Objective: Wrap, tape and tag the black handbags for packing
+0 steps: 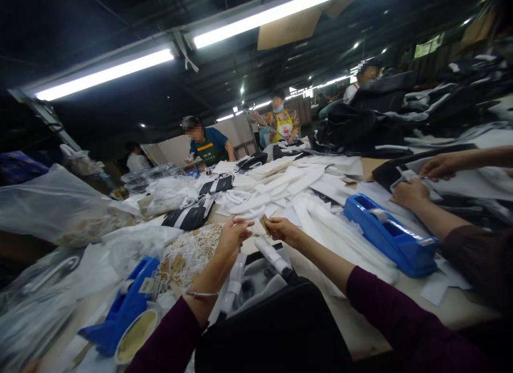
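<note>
Between the thumb and fingers of my right hand (284, 230) is a small brown cardboard tag (263, 222). My left hand (234, 236) is raised just left of it, fingertips pinched together; whatever they hold is too small to make out. Below both hands lies a black bag (276, 325), its handles (272, 255) wrapped in white material and grey-white filling showing in its opening. Beside my left forearm is a heap of tags on pale strings (192, 250).
A blue tape dispenser (124, 303) and a round tub (137, 335) stand at left. Another blue tape dispenser (388, 234) is at right, near a co-worker's hands (412, 194) on a black-and-white item. White padding strips (276, 186) cover the table's middle. Several people work farther back.
</note>
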`<state>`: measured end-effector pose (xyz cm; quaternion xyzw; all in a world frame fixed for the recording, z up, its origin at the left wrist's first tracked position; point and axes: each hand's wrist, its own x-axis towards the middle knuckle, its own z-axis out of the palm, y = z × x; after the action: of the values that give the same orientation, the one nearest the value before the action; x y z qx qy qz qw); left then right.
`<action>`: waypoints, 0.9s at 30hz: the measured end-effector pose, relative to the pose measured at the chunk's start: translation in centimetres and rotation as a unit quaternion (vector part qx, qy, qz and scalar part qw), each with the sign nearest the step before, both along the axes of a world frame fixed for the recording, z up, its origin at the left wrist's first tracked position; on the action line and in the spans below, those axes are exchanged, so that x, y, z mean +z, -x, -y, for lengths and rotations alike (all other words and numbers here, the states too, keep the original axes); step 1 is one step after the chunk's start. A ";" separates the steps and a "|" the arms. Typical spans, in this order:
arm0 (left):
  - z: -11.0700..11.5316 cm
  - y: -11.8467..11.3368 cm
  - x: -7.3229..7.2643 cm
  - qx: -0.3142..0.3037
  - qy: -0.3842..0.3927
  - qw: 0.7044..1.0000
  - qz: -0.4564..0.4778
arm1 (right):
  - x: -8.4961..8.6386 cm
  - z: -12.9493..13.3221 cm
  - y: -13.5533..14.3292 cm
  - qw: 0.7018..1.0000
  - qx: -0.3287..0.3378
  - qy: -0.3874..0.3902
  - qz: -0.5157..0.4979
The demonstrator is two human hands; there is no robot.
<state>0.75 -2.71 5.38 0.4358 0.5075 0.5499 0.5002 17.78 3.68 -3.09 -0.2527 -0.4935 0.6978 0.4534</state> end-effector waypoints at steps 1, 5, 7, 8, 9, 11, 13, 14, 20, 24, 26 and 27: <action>0.2 0.2 0.1 0.006 0.006 1.000 0.013 | 0.2 0.0 0.2 1.000 -0.007 -0.016 0.018; 0.6 0.9 0.5 0.013 0.020 0.999 0.043 | 1.2 -0.2 1.0 0.993 -0.029 -0.079 0.082; 0.5 0.9 0.6 0.013 0.021 0.999 0.040 | 1.6 -0.5 1.4 0.988 -0.031 -0.104 0.108; 0.4 0.7 0.7 0.015 0.021 0.999 0.032 | 1.9 -0.7 1.6 0.986 -0.028 -0.115 0.119; 0.3 0.4 0.9 0.015 0.020 0.999 0.020 | 2.1 -0.9 1.7 0.984 -0.023 -0.125 0.128; 0.0 -0.3 1.3 -0.001 0.009 0.999 -0.048 | 2.6 -1.2 1.9 0.980 -0.017 -0.138 0.143; -0.2 -1.1 1.8 -0.036 -0.018 0.985 -0.168 | 2.9 -1.3 1.9 0.979 -0.019 -0.141 0.147; -0.4 -1.3 2.2 -0.047 -0.040 0.971 -0.230 | 2.9 -1.3 1.9 0.979 -0.020 -0.138 0.146; -2.5 -0.9 3.2 -0.043 -0.137 0.838 -0.526 | 1.7 -0.2 0.6 0.993 -0.029 -0.076 0.084; -4.3 -1.5 2.0 -0.165 -0.107 0.838 -0.510 | 0.8 1.1 -0.7 0.998 -0.022 -0.040 0.036; -4.9 -2.4 1.3 -0.184 -0.118 0.844 -0.490 | 0.6 1.7 -1.3 0.999 -0.016 -0.025 0.027; -5.1 -2.9 1.0 -0.192 -0.122 0.848 -0.479 | 0.6 1.9 -1.6 0.999 -0.022 -0.008 0.025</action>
<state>3.61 2.37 6.40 0.7914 0.5193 0.2228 0.2333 19.36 1.80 -2.50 -0.2772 -0.5046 0.6769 0.4587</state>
